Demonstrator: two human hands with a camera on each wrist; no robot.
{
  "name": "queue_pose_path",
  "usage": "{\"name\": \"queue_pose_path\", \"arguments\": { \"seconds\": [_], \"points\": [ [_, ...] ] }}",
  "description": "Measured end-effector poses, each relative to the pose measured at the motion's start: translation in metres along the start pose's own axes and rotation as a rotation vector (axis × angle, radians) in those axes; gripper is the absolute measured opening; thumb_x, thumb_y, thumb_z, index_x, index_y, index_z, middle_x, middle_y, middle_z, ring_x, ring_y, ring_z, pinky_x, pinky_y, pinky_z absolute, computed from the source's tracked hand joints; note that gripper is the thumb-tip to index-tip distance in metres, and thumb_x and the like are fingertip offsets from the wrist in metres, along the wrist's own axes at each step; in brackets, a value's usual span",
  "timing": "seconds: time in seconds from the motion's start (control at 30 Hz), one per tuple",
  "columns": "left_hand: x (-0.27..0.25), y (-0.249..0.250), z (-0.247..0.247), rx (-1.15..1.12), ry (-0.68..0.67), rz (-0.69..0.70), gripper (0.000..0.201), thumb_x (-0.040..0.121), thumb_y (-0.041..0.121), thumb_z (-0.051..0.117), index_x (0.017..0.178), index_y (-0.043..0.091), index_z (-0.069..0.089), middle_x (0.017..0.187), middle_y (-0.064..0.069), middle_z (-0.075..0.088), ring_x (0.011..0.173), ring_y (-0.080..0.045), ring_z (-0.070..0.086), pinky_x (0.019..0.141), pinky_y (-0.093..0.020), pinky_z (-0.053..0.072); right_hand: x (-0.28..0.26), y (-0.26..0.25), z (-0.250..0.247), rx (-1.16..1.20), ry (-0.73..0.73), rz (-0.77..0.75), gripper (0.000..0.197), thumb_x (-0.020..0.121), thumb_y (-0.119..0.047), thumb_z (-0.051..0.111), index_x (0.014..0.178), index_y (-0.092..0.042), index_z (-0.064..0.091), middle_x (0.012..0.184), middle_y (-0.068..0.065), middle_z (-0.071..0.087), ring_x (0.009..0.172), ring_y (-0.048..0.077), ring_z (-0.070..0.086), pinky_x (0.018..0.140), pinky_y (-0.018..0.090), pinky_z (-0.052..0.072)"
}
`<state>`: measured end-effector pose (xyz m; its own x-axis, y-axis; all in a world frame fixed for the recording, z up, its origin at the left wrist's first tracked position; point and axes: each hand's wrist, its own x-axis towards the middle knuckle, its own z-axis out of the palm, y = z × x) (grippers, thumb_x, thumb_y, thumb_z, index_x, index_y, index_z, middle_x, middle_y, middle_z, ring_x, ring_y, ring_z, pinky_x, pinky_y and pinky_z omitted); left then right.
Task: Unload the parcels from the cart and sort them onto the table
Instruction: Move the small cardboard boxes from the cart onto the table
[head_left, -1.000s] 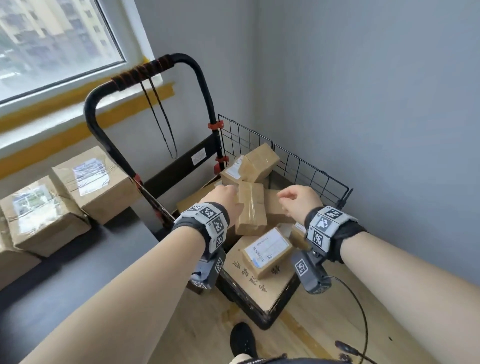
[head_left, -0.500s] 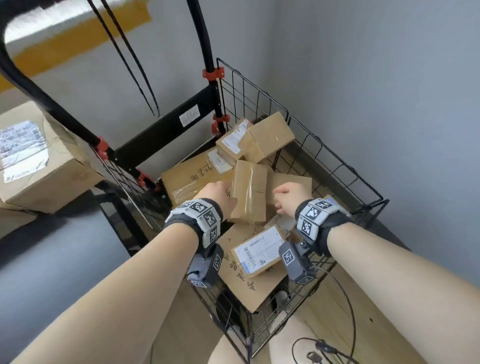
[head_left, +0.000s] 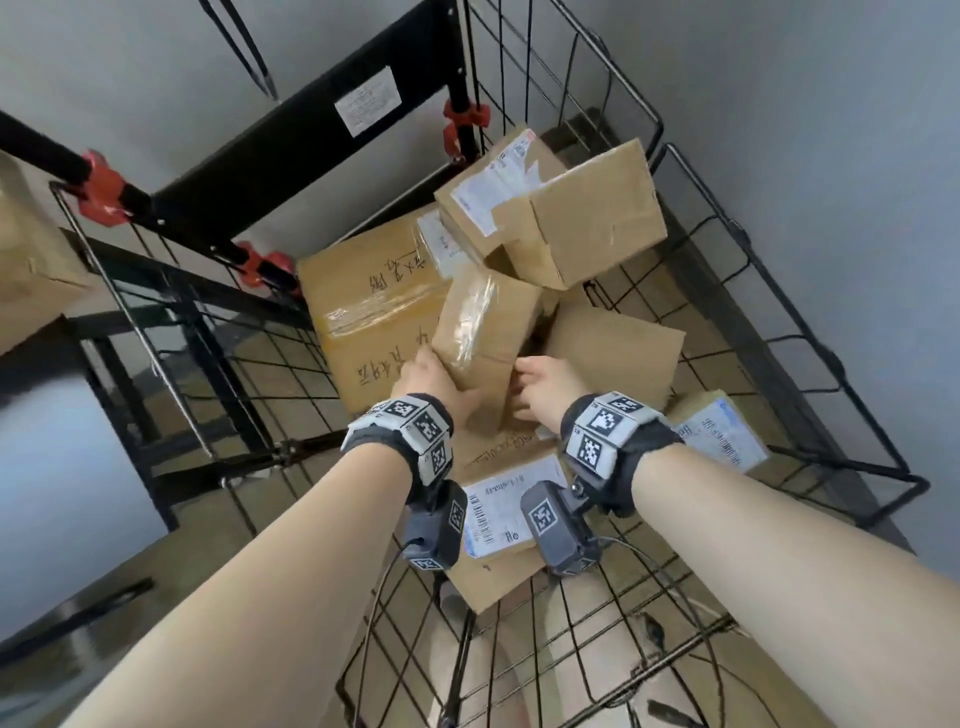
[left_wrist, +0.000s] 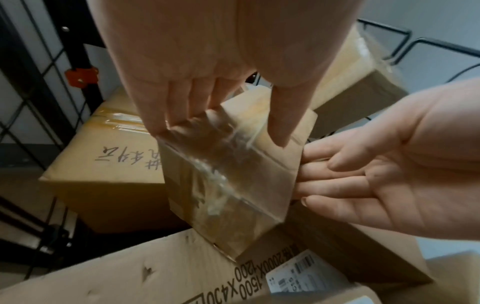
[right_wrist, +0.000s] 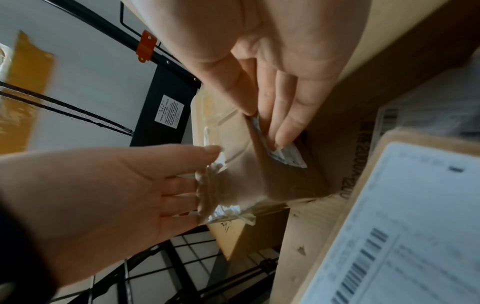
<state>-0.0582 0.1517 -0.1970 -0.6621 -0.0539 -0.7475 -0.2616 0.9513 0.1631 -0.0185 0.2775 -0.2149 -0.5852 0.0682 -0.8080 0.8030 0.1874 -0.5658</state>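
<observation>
Taped parcel (head_left: 484, 325) newly tilted, left hand (head_left: 431, 383) tight around it, right hand (head_left: 545, 387) flat on wrist-view-only label (right_wrist: 291, 159).

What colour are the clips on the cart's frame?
The clips are red; head view shows them best.

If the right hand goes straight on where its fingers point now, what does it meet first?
The small taped parcel; the right hand seems to touch its side, opposite the left hand.

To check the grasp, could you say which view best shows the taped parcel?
The left wrist view: the taped parcel sits central, left hand gripping it, right hand touching its side. The head view shows it smaller; the right wrist view, dimmer.
</observation>
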Motion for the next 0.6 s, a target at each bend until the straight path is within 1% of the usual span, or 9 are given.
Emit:
{"name": "queue_pose_path", "arguments": {
  "seconds": [0.03, 0.1, 0.17, 0.23, 0.37, 0.43, 0.5, 0.53, 0.6],
  "points": [
    [0.003, -0.002, 0.001, -0.001, 0.005, -0.038, 0.093, 0.072, 0.045, 0.075, 0.141, 0.008, 0.025, 0.135, -0.013, 0.044, 0.121, -0.029, 0.048, 0.098, -0.039, 0.043, -0.002, -0.002, 0.002, 0.012, -0.021, -0.013, 0.047, 0.089, 0.012, 0.033, 0.128, -0.003, 0.054, 0.102, 0.016, 0.063, 0.094, 0.034, 0.061, 0.085, 0.045, 0.053],
    [0.007, -0.007, 0.002, -0.017, 0.001, -0.082, 0.121, 0.061, 0.051, 0.082, 0.147, 0.007, 0.009, 0.141, -0.014, 0.035, 0.128, -0.03, 0.041, 0.104, -0.041, 0.038, 0.0, -0.003, 0.004, 0.025, -0.062, -0.029, 0.055, 0.089, 0.015, 0.032, 0.136, -0.009, 0.048, 0.125, 0.016, 0.057, 0.114, 0.032, 0.056, 0.095, 0.044, 0.049],
    [0.01, -0.009, 0.002, -0.054, 0.006, -0.096, 0.131, 0.055, 0.051, 0.085, 0.148, 0.007, 0.003, 0.143, -0.014, 0.03, 0.13, -0.03, 0.038, 0.105, -0.041, 0.036, 0.003, -0.004, 0.005, 0.02, -0.103, -0.044, 0.06, 0.088, 0.015, 0.033, 0.138, -0.016, 0.046, 0.137, 0.013, 0.05, 0.125, 0.026, 0.049, 0.098, 0.036, 0.046],
    [0.012, -0.011, 0.002, -0.093, 0.041, -0.106, 0.128, 0.054, 0.05, 0.085, 0.146, 0.007, 0.007, 0.14, -0.013, 0.032, 0.127, -0.029, 0.041, 0.104, -0.041, 0.039, 0.005, -0.006, 0.004, 0.021, -0.136, -0.059, 0.061, 0.089, 0.015, 0.033, 0.138, -0.019, 0.046, 0.138, 0.01, 0.049, 0.125, 0.023, 0.048, 0.091, 0.029, 0.046],
    [0.008, -0.014, -0.004, -0.282, 0.104, -0.127, 0.109, 0.054, 0.045, 0.083, 0.138, 0.014, 0.021, 0.127, -0.007, 0.045, 0.11, -0.025, 0.054, 0.093, -0.041, 0.05, -0.001, -0.011, -0.003, -0.023, -0.148, -0.068, 0.056, 0.091, 0.009, 0.036, 0.138, -0.02, 0.045, 0.138, 0.01, 0.049, 0.122, 0.024, 0.05, 0.09, 0.031, 0.049],
    [0.0, -0.015, -0.014, -0.424, 0.108, -0.151, 0.097, 0.061, 0.041, 0.079, 0.135, 0.017, 0.023, 0.12, -0.005, 0.051, 0.096, -0.02, 0.059, 0.08, -0.035, 0.054, -0.007, -0.017, -0.008, -0.037, -0.083, -0.065, 0.05, 0.092, 0.002, 0.044, 0.139, -0.016, 0.043, 0.137, 0.012, 0.05, 0.117, 0.025, 0.054, 0.094, 0.035, 0.049],
    [-0.012, -0.016, -0.026, -0.509, 0.122, -0.172, 0.085, 0.071, 0.035, 0.075, 0.135, 0.014, 0.023, 0.111, -0.003, 0.052, 0.081, -0.014, 0.055, 0.064, -0.028, 0.048, -0.014, -0.022, -0.011, -0.052, -0.024, -0.054, 0.051, 0.093, -0.009, 0.051, 0.142, -0.011, 0.037, 0.136, 0.013, 0.049, 0.115, 0.026, 0.054, 0.099, 0.038, 0.047],
    [-0.018, -0.018, -0.032, -0.544, 0.128, -0.174, 0.083, 0.073, 0.034, 0.074, 0.136, 0.013, 0.023, 0.108, -0.001, 0.049, 0.081, -0.014, 0.052, 0.063, -0.026, 0.044, -0.017, -0.024, -0.01, -0.056, 0.0, -0.055, 0.055, 0.092, -0.016, 0.054, 0.143, -0.01, 0.034, 0.136, 0.012, 0.049, 0.115, 0.025, 0.053, 0.097, 0.037, 0.047],
    [-0.034, -0.024, -0.045, -0.6, 0.151, -0.166, 0.083, 0.074, 0.037, 0.073, 0.136, 0.012, 0.025, 0.107, 0.0, 0.048, 0.088, -0.016, 0.051, 0.07, -0.027, 0.044, -0.029, -0.033, -0.007, -0.088, 0.018, -0.079, 0.061, 0.091, -0.031, 0.056, 0.144, -0.01, 0.033, 0.138, 0.008, 0.048, 0.114, 0.023, 0.053, 0.091, 0.03, 0.045]
  ]
}}
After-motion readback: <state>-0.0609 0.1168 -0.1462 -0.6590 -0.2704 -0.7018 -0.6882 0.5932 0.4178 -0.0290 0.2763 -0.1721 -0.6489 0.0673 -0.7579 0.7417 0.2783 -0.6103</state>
